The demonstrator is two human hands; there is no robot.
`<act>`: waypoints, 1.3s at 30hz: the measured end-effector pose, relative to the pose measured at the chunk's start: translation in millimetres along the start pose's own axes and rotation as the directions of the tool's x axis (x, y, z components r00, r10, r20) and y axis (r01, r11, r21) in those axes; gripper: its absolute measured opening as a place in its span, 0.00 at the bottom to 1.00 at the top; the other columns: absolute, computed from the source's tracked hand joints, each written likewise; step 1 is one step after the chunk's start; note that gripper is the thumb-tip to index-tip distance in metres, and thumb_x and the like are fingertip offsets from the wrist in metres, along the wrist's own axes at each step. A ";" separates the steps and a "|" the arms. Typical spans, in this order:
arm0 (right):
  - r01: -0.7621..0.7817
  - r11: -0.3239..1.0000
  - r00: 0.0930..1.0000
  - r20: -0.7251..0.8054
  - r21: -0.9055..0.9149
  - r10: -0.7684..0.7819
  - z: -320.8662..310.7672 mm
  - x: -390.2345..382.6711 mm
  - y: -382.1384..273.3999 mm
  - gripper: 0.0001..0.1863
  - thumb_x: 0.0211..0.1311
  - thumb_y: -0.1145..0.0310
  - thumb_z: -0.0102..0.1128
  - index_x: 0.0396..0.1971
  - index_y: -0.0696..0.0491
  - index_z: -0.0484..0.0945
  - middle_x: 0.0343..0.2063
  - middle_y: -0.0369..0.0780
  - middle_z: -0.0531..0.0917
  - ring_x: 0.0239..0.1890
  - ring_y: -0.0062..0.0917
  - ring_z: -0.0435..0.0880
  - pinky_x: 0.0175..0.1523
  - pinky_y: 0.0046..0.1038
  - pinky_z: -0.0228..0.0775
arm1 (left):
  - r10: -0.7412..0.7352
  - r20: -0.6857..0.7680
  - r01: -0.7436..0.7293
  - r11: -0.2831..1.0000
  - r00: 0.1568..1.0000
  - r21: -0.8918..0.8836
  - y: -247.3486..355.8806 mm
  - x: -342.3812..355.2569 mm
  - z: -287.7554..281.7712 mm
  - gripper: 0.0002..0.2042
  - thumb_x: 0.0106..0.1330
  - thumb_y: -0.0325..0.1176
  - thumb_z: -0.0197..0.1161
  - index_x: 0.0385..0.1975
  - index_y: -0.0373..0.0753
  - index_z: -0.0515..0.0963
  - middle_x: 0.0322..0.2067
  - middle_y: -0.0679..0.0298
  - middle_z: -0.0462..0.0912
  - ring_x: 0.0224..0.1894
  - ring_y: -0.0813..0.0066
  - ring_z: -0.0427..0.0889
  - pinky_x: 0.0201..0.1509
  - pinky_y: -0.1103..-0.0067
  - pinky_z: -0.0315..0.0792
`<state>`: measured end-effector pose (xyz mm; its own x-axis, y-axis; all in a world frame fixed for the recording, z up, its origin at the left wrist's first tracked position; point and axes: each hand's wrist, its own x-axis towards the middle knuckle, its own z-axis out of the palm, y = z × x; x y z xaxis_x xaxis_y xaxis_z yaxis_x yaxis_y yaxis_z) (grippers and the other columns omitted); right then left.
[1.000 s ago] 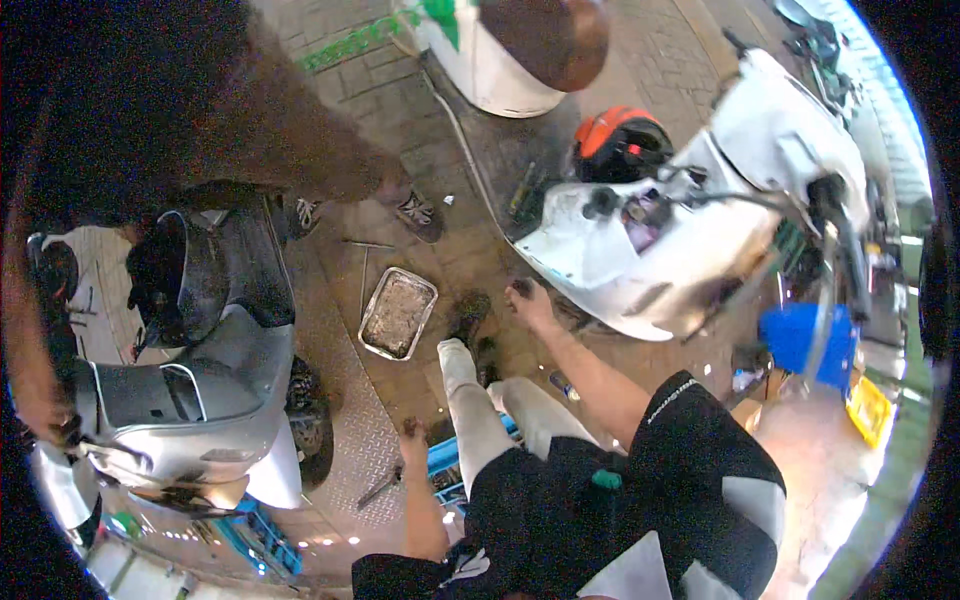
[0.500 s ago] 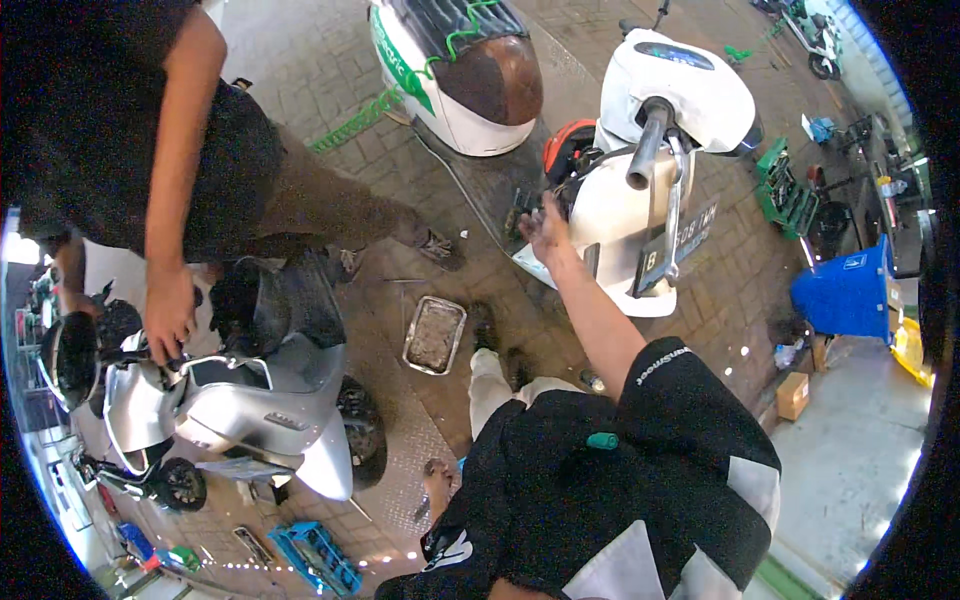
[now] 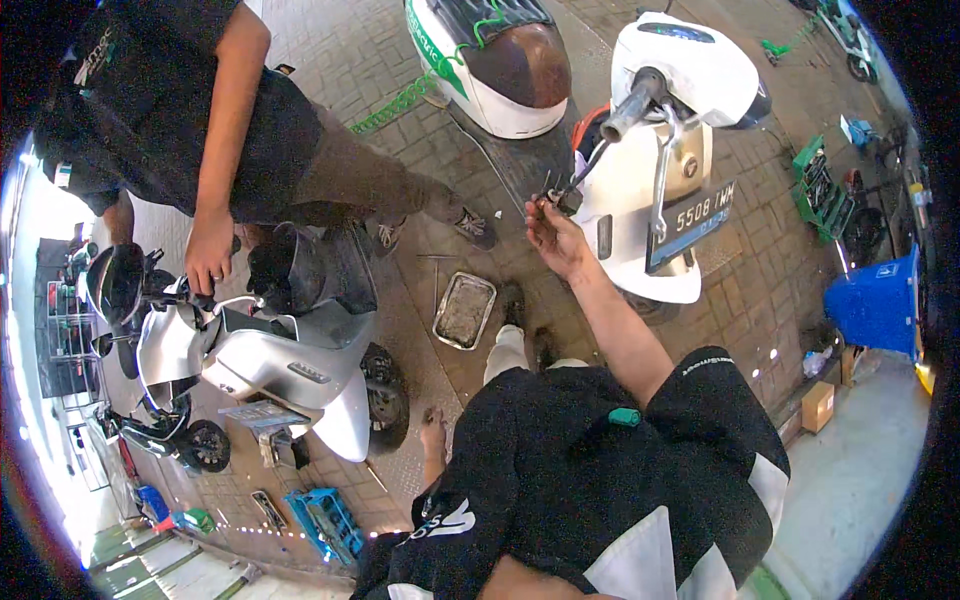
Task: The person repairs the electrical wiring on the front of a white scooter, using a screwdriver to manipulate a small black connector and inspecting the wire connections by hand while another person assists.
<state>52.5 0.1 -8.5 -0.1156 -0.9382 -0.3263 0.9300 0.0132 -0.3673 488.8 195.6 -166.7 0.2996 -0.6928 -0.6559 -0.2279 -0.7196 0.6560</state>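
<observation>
My right hand (image 3: pixel 557 240) is raised beside the white-and-cream scooter (image 3: pixel 655 180), its fingers closed round a small dark part with wires (image 3: pixel 557 197). A dark cable (image 3: pixel 592 165) runs from that part up toward the scooter's body. The part's exact kind is too small to make out. Low on the other side of my body hangs my left hand (image 3: pixel 433 428), near the metal floor plate; its fingers are too small to read.
A person (image 3: pixel 215 130) stands at left, one hand on a silver scooter (image 3: pixel 280 370). A shallow metal tray (image 3: pixel 492 290) lies beside my feet, with a T-handled tool (image 3: pixel 435 280) near it. Blue toolbox (image 3: pixel 325 525), green toolbox (image 3: pixel 822 190), blue bin (image 3: pixel 875 305) and cardboard box (image 3: pixel 817 406) are around.
My right hand has gone from spread fingers beside the scooter to holding the small wired part, drawn out on its cable. My left hand has risen slightly. The whole view has shifted.
</observation>
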 end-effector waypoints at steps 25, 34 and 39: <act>-0.002 0.992 1.000 -0.010 -0.125 0.001 -15.2 -28.4 -22.4 0.11 0.59 0.69 0.45 0.40 0.54 0.70 0.36 0.38 0.78 0.33 0.23 0.77 0.38 0.24 0.69 | 0.132 0.087 -0.139 0.986 0.987 0.086 -37.8 -43.8 -11.8 0.18 0.54 0.41 0.62 0.41 0.38 0.72 0.27 0.62 0.76 0.22 0.79 0.71 0.23 0.84 0.65; -0.010 0.996 1.000 -0.010 -0.090 0.009 -16.4 -26.2 -20.3 0.08 0.58 0.70 0.47 0.37 0.53 0.72 0.36 0.37 0.78 0.33 0.21 0.77 0.38 0.23 0.71 | 0.032 -0.042 -0.025 0.987 0.999 0.162 16.0 -70.4 -8.8 0.16 0.53 0.33 0.59 0.42 0.36 0.72 0.29 0.60 0.76 0.22 0.79 0.71 0.23 0.83 0.66; 0.007 0.998 0.999 -0.038 -0.055 -0.009 -21.4 -25.1 -22.1 0.08 0.58 0.72 0.47 0.37 0.54 0.71 0.35 0.39 0.77 0.32 0.23 0.77 0.36 0.23 0.71 | 0.039 -0.030 -0.030 0.968 0.999 0.249 25.2 -72.8 -5.3 0.16 0.54 0.35 0.60 0.40 0.34 0.72 0.26 0.63 0.75 0.20 0.80 0.71 0.23 0.84 0.65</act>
<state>27.4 30.8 -10.8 -0.1374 -0.9246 -0.3553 0.9085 0.0253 -0.4171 466.1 228.2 -100.4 0.3179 -0.7186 -0.6185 -0.4601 -0.6873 0.5621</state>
